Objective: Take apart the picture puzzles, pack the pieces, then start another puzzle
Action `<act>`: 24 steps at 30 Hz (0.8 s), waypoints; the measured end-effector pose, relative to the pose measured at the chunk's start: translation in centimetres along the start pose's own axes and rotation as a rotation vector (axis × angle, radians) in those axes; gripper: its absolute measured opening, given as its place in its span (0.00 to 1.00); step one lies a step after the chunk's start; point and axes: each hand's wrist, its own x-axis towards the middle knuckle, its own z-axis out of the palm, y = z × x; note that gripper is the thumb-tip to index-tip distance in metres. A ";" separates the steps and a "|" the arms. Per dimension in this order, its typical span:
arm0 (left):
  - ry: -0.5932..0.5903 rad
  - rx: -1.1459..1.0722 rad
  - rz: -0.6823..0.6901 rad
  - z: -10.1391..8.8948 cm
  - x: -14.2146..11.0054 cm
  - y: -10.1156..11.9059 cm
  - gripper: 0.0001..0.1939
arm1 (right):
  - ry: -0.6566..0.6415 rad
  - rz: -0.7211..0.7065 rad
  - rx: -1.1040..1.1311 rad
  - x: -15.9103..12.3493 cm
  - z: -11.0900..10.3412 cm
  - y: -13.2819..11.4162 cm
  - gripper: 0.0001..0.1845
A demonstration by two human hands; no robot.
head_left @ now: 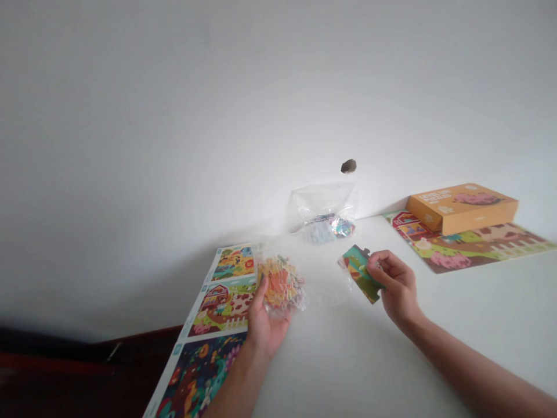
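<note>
My left hand (270,325) is closed around a clear plastic bag of puzzle pieces (282,283), mostly orange and yellow, with the thumb on its near left side. Off to the right, my right hand (397,285) pinches a green puzzle piece (363,276) between thumb and fingers, above the white table. The fingers cover part of that piece's right side. Farther back, against the wall, stands a second clear bag (326,223) with darker blue and purple pieces in its bottom.
A printed picture sheet (224,307) lies along the table's left edge, partly under my left arm. At the right, an orange puzzle box (463,206) rests on a farm picture (452,255). The white wall (261,116), with a small hole (348,166), borders the table (331,360).
</note>
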 end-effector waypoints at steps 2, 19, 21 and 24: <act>-0.026 0.063 -0.050 0.0 -0.1 -0.1 0.23 | -0.099 0.039 0.029 -0.1 -0.1 0.1 0.13; -0.217 0.389 -0.438 0.6 -1.9 -2.1 0.16 | -0.231 0.090 -0.060 -2.3 2.1 -0.6 0.15; -0.232 0.371 -0.484 0.6 -2.0 -2.2 0.16 | -0.214 0.097 -0.092 -1.9 2.1 -0.1 0.16; -0.326 0.381 -0.512 0.4 -2.2 -2.3 0.19 | -0.318 0.166 -0.134 -1.2 2.0 0.9 0.19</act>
